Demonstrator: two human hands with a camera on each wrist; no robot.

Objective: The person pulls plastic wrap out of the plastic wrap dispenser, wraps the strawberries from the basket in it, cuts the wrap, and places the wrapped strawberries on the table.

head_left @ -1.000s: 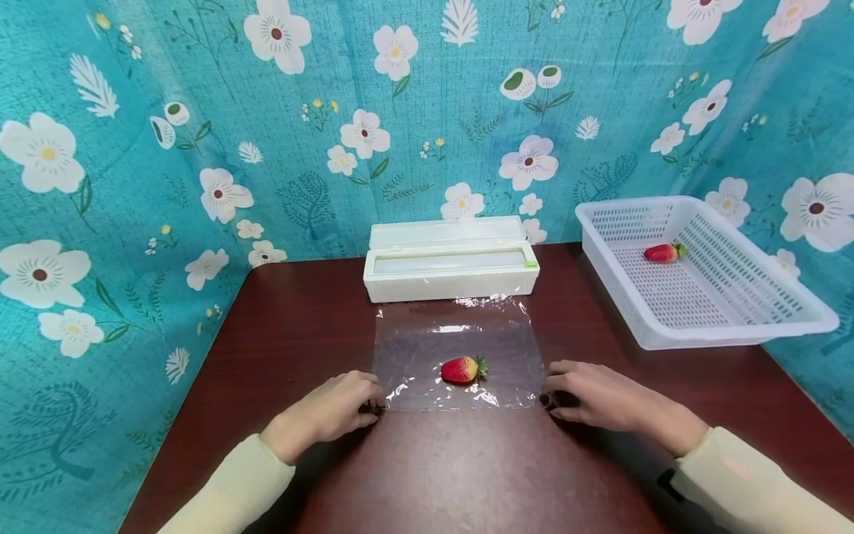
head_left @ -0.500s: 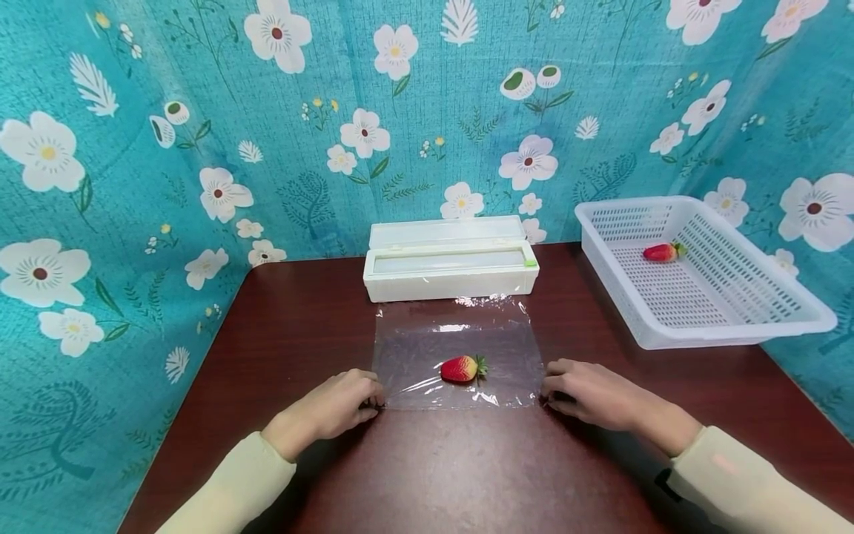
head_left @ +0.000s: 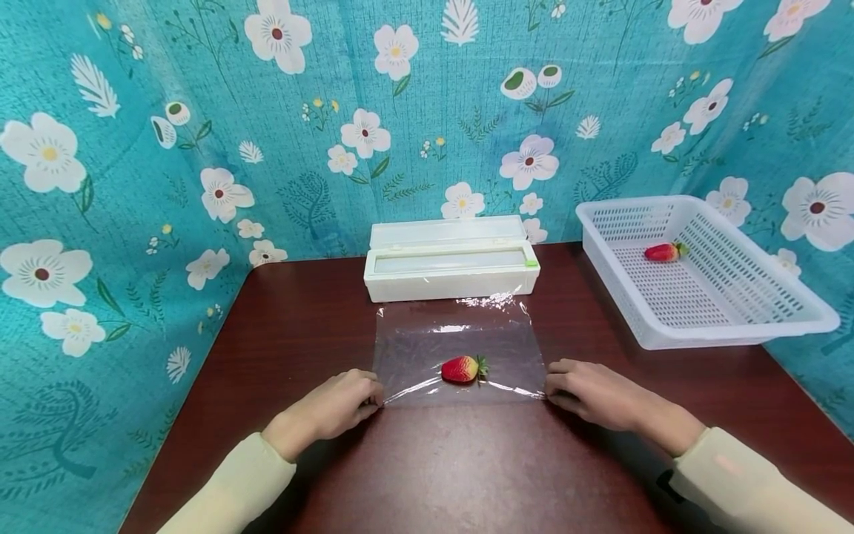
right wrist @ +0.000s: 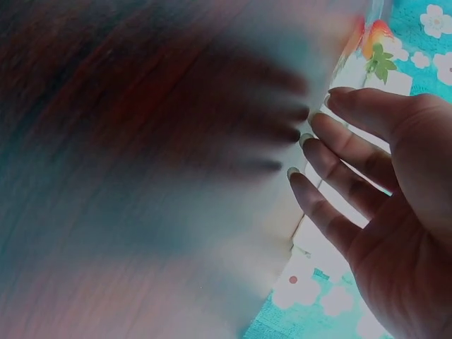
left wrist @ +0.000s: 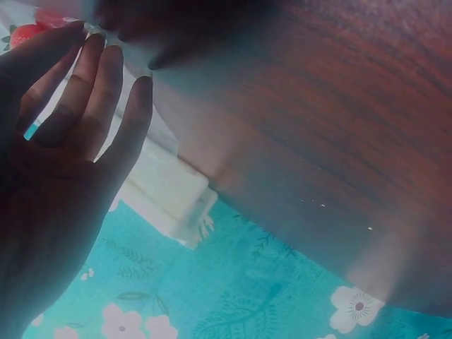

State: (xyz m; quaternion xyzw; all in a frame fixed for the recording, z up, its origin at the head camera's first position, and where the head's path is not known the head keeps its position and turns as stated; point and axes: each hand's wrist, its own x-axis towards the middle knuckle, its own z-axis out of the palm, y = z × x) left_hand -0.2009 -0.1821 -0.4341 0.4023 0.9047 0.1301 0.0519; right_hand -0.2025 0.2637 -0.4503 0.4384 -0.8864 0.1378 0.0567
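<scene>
A sheet of cling film [head_left: 414,345] lies on the table, running from the front of a white cling film dispenser [head_left: 454,286]. On it rests a red and yellow strawberry [head_left: 460,368], its leaves toward the right. My left hand [head_left: 336,404] pinches the sheet's near left corner, and my right hand [head_left: 594,393] pinches the near right corner. Bright creases run from the strawberry to both corners. In the left wrist view the strawberry [left wrist: 27,34] shows past my thumb; the right wrist view has the strawberry [right wrist: 380,44] beyond my fingertips.
A white plastic basket [head_left: 740,337] stands at the right with another strawberry [head_left: 662,252] inside. Behind the dispenser, whose lid is raised, hangs a teal flowered curtain [head_left: 434,96]. The dark wooden table [head_left: 460,475] extends in front of the film.
The film's near edge has been pulled taut and lifted slightly, with new creases toward the corners. My fingers have closed on those corners. The strawberry has stayed in place.
</scene>
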